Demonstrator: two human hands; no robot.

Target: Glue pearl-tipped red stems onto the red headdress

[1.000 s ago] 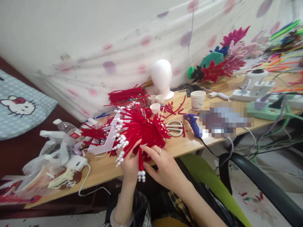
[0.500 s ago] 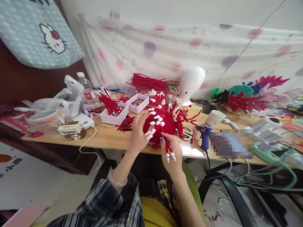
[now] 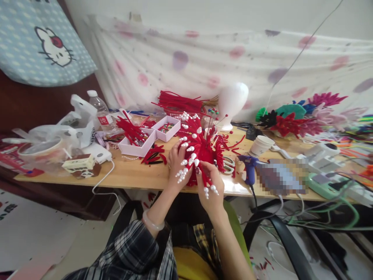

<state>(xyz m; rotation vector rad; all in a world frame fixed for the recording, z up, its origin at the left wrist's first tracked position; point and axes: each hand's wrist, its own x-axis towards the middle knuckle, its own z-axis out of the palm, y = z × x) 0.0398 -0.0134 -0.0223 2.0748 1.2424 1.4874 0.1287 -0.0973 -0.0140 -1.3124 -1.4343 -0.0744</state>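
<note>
A red headpiece (image 3: pixel 206 152) of fuzzy chenille stems, tipped with white pearl beads, stands at the table's front edge. Against its left side rests my left hand (image 3: pixel 176 165), curled round it with the fingers partly hidden behind the pearl-tipped stems. At the front, my right hand (image 3: pixel 212 186) has thumb and forefinger closed on a red pearl-tipped stem (image 3: pixel 205 179). White pearls of this front cluster hang over its palm. Red and green ball-headed pins (image 3: pixel 214 111) stick up behind the headpiece.
Left of the headpiece are a lilac box (image 3: pixel 137 146) of red stems and a smaller bead box (image 3: pixel 166 129). Scissors (image 3: pixel 229 165), a blue glue gun (image 3: pixel 249 168) and a paper cup (image 3: pixel 260 145) lie to the right. A white foam head (image 3: pixel 233 103) stands behind.
My left hand has shifted right, further round the headpiece's side. My right thumb and forefinger have come up to the lower pearls. The headpiece looks slightly turned, and the view has shifted a little.
</note>
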